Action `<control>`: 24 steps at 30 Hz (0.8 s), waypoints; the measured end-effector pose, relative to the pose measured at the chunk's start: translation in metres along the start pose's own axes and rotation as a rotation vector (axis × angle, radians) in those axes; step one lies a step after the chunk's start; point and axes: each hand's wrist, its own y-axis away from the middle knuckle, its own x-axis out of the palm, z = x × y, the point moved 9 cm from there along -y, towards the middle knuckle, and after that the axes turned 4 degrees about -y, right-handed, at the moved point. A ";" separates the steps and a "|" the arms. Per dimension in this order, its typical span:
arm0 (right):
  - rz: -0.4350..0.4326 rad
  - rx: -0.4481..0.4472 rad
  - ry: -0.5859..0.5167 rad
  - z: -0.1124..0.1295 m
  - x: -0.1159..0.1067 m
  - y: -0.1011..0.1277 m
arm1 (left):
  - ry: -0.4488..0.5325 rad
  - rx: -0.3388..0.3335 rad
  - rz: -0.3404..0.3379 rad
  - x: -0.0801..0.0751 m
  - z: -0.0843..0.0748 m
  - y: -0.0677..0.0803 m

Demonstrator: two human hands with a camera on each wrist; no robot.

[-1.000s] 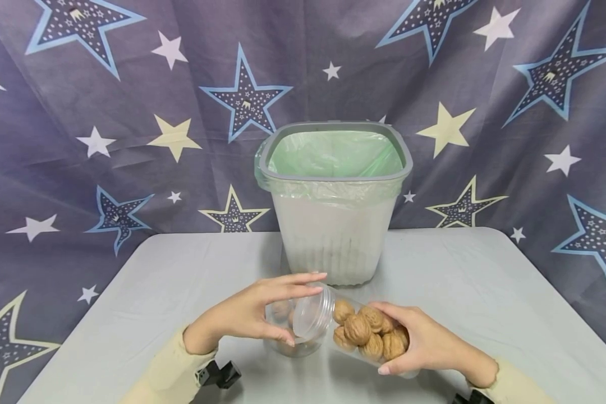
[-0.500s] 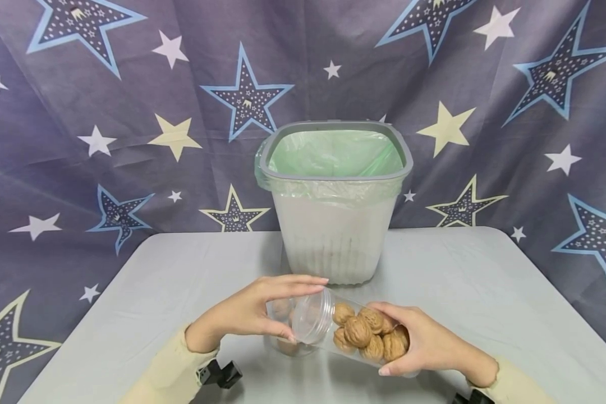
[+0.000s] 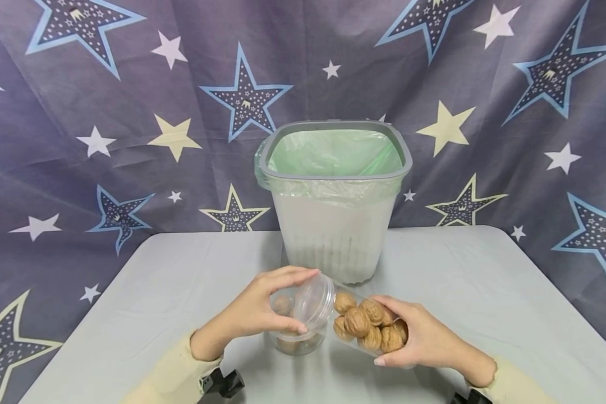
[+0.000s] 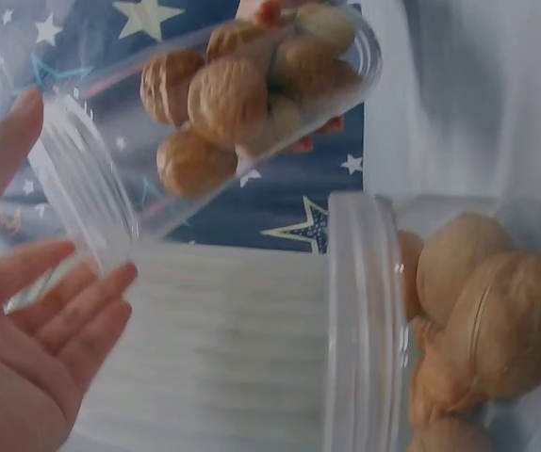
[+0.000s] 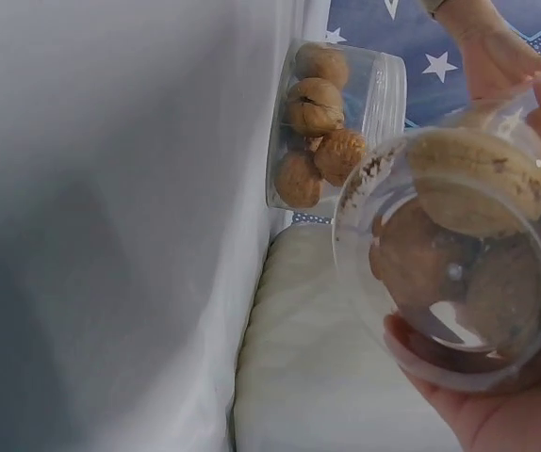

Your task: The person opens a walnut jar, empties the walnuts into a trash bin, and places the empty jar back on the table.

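Observation:
A clear plastic jar [image 3: 344,325] of walnuts lies tilted in the air, its capped end pointing left. My right hand [image 3: 424,336] grips it round the base. My left hand [image 3: 260,303] pinches the clear lid [image 3: 313,302] between thumb and fingers. The walnuts [image 3: 357,322] are gathered toward the base. A second clear jar [image 3: 299,344] with several walnuts stands upright on the table just behind my left hand, partly hidden by it. In the left wrist view this second jar [image 4: 365,320] is close by; I cannot tell whether it has a lid.
A pale bin [image 3: 333,235] with a grey rim and green liner stands behind the jars. The light grey table [image 3: 182,275] ends at a star-patterned curtain [image 3: 131,84]. A black wrist camera [image 3: 222,382] sits on my left sleeve.
The held jar and both hands have risen slightly. My left hand has turned a little with its fingers on the lid, and more of the standing jar now shows below it.

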 end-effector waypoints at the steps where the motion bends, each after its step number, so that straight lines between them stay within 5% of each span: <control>1: -0.008 0.004 0.007 0.000 0.000 0.000 | 0.001 -0.024 -0.012 0.000 0.001 0.000; 9: -0.057 0.029 0.073 -0.002 -0.003 0.000 | -0.106 -0.252 -0.076 0.003 0.010 0.005; 13: -0.064 0.028 0.088 -0.003 -0.003 0.001 | -0.181 -0.302 -0.065 0.003 0.011 0.007; 19: -0.048 0.025 0.072 -0.004 -0.002 0.001 | -0.148 -0.186 -0.002 0.006 0.007 0.005; 24: -0.015 -0.023 0.038 0.000 -0.001 0.002 | -0.077 0.065 0.139 0.013 -0.009 0.003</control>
